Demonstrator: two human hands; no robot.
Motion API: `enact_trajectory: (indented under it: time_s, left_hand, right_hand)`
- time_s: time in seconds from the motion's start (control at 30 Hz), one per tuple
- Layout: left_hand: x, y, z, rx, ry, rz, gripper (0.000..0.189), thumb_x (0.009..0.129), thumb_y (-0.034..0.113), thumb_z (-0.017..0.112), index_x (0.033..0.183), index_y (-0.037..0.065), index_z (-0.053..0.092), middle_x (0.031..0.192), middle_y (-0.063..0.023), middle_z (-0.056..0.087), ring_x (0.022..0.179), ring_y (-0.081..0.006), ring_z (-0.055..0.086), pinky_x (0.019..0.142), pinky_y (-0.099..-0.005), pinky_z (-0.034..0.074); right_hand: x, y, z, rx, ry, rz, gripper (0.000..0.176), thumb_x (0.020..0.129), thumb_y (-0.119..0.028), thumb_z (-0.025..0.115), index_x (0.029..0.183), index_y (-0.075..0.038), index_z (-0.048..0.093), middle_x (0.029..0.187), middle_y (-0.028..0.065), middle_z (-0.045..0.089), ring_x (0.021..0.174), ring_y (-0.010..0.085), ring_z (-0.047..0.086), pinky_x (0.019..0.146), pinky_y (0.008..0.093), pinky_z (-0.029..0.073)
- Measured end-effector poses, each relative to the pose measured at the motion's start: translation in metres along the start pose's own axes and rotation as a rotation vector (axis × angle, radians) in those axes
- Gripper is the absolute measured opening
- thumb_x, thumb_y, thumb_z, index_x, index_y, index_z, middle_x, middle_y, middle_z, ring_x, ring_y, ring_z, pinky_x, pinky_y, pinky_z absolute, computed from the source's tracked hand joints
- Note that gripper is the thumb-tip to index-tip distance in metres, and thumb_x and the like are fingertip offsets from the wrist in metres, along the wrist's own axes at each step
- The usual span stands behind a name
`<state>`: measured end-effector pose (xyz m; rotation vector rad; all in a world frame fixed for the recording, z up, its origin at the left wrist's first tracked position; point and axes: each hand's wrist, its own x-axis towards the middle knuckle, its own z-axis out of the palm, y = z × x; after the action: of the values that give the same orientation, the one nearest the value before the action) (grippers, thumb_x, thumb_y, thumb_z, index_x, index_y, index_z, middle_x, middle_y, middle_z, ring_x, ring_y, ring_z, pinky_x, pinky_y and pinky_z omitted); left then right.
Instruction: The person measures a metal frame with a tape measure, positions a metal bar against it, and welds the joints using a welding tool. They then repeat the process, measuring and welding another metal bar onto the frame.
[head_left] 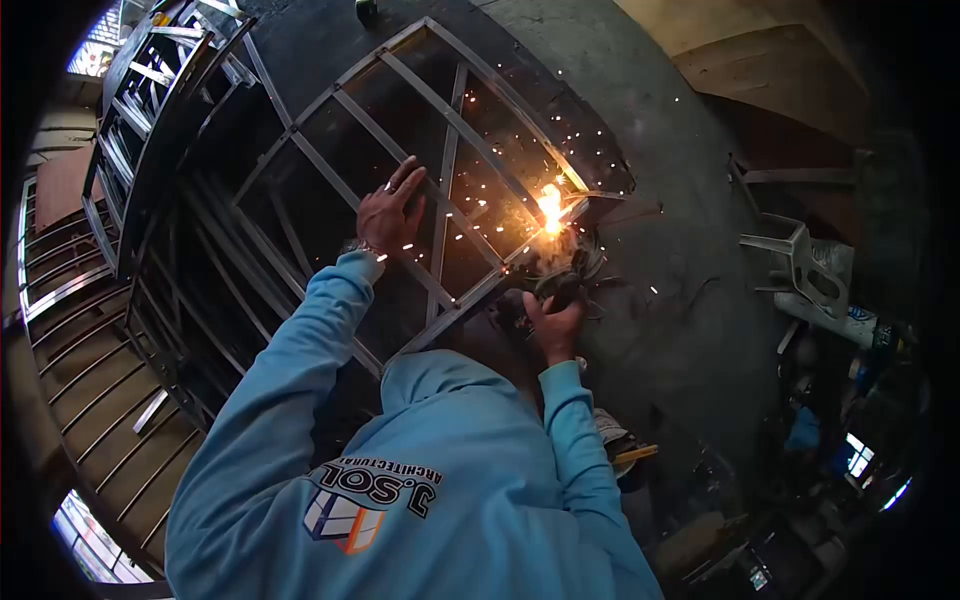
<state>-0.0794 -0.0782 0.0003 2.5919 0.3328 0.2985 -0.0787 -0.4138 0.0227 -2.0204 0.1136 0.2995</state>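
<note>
The person's left hand (392, 212) lies palm down on the metal frame (455, 120), fingers spread and loosely apart, resting where a slanted bar meets an upright one near the frame's middle. The pale blue sleeve (300, 340) of a hooded top runs up to that wrist, where something shiny sits at the cuff, too small to make out. The right hand (556, 322) is curled tight round the dark body of a grinder (562, 278), gripping it from behind, so that only the back of the hand and the knuckles show. The tool's front end meets the frame at its right-hand corner, and there a bright orange-white burst of sparks (550, 208) flares, with small glowing specks scattered over the bars and across the dark floor (680, 180) around it. The frame is a grid of pale, thin bars with long diagonals. It lies flat and fills the middle of the floor, its far edge running toward the top of the view. Against its left side stands a stack of similar frames (150, 90), tilted and overlapping, and further barred panels (100, 400) lie toward the floor's left edge. Well apart from the hands, near the floor's right edge, lies a white plastic chair (805, 265), tipped over, with dim clutter beyond it that cannot be told apart. A printed logo (375, 500) shows upside down on the front of the blue top.
</note>
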Motion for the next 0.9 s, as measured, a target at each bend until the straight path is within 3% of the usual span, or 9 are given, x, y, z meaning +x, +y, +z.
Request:
enact_trajectory:
  time_s: [0.07,0.13,0.3,0.37,0.4,0.63,0.9]
  left_hand:
    - [0.001,0.0,-0.003,0.015,-0.002,0.012,0.052,0.09,0.024,0.066,0.141,0.023,0.055,0.154,0.003,0.047,0.109,-0.0298,0.066,0.089,-0.0431,0.052]
    - [0.001,-0.001,-0.004,0.036,-0.018,0.027,0.053,0.09,0.025,0.066,0.142,0.024,0.054,0.155,0.0039,0.045,0.108,-0.0287,0.066,0.089,-0.0424,0.052]
    - [0.002,0.001,-0.005,0.037,-0.05,-0.014,0.053,0.091,0.027,0.065,0.142,0.024,0.054,0.155,0.0043,0.045,0.106,-0.0285,0.067,0.089,-0.0424,0.052]
    - [0.002,0.0,-0.004,0.036,-0.056,-0.018,0.052,0.091,0.028,0.064,0.142,0.024,0.054,0.155,0.0044,0.044,0.106,-0.0285,0.067,0.089,-0.0424,0.052]
    - [0.002,-0.001,-0.002,0.031,-0.06,-0.017,0.052,0.091,0.028,0.064,0.142,0.024,0.054,0.156,0.0047,0.044,0.105,-0.0284,0.067,0.089,-0.0424,0.051]
    - [0.001,0.001,-0.005,0.037,-0.078,-0.045,0.051,0.092,0.03,0.063,0.142,0.024,0.055,0.157,0.0055,0.043,0.101,-0.0281,0.067,0.09,-0.0423,0.05]
    - [0.001,-0.001,-0.004,0.04,-0.076,-0.042,0.049,0.093,0.029,0.062,0.142,0.023,0.055,0.157,0.0057,0.043,0.101,-0.0278,0.067,0.091,-0.042,0.051]
  right_hand:
    - [-0.004,-0.005,-0.001,0.126,0.071,-0.015,0.059,0.069,-0.035,0.091,0.104,0.0,0.058,0.08,0.0049,0.061,0.073,0.0172,0.062,0.066,0.0358,0.052]
    - [-0.006,-0.013,-0.013,-0.123,0.009,0.012,0.062,0.067,-0.034,0.092,0.105,0.002,0.058,0.081,0.0056,0.062,0.074,0.0173,0.063,0.068,0.0356,0.054]
    - [-0.033,-0.011,-0.012,-0.17,-0.013,-0.1,0.065,0.063,-0.032,0.093,0.106,0.003,0.059,0.088,0.0117,0.067,0.08,0.0211,0.067,0.07,0.0358,0.056]
    - [-0.041,-0.006,-0.006,0.111,-0.1,0.09,0.064,0.063,-0.032,0.092,0.105,0.004,0.06,0.089,0.0132,0.069,0.078,0.022,0.067,0.069,0.0363,0.056]
    - [-0.043,-0.003,-0.009,-0.105,-0.124,-0.046,0.063,0.064,-0.033,0.091,0.106,0.002,0.06,0.085,0.0096,0.068,0.074,0.0189,0.065,0.067,0.0339,0.056]
    - [-0.054,-0.025,-0.001,-0.199,-0.27,-0.002,0.059,0.066,-0.035,0.09,0.103,0.0,0.06,0.081,0.0087,0.067,0.069,0.0177,0.065,0.064,0.0345,0.055]
    - [-0.057,-0.018,0.006,-0.235,-0.247,-0.082,0.058,0.066,-0.035,0.09,0.099,0.001,0.059,0.079,0.0145,0.067,0.068,0.0326,0.067,0.068,0.042,0.054]
